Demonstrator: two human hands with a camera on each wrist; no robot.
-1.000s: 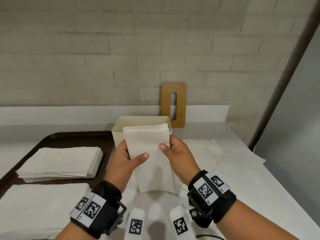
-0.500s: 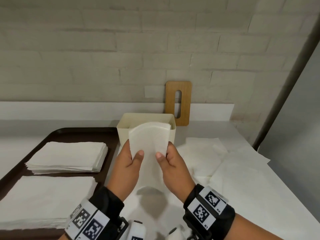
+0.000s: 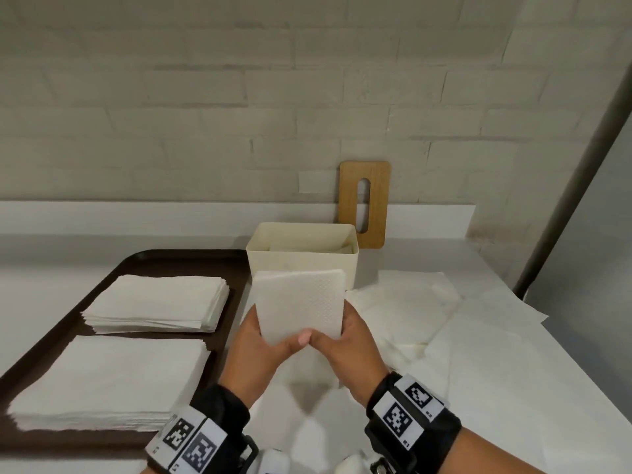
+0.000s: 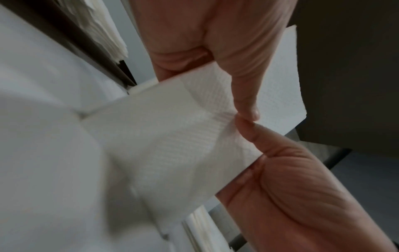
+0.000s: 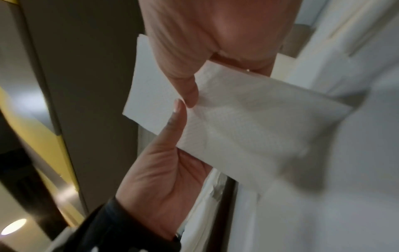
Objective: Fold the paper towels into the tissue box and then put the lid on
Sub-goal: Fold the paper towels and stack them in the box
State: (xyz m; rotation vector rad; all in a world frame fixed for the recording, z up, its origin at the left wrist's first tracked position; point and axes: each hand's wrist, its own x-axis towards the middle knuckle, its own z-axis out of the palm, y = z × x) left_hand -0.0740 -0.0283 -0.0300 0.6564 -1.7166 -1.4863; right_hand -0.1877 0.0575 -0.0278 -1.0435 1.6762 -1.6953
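I hold a folded white paper towel (image 3: 301, 302) in both hands, just in front of the cream tissue box (image 3: 301, 265). My left hand (image 3: 263, 340) grips its left edge and my right hand (image 3: 345, 336) its right edge, thumbs meeting on the near face. The wrist views show the same towel (image 4: 172, 139) (image 5: 237, 119) pinched between thumbs and fingers. The box stands open with paper lying low inside. The wooden lid (image 3: 364, 204) with its slot leans upright against the wall behind the box.
A dark brown tray (image 3: 171, 265) at the left carries two stacks of paper towels (image 3: 157, 302) (image 3: 106, 381). Loose unfolded sheets (image 3: 427, 313) lie spread on the white counter to the right. A grey post (image 3: 581, 186) rises at the right.
The towel hung long between my hands before; now it is folded in half into a shorter square. My thumbs have come together at its lower edge, and my hands sit lower than the box rim.
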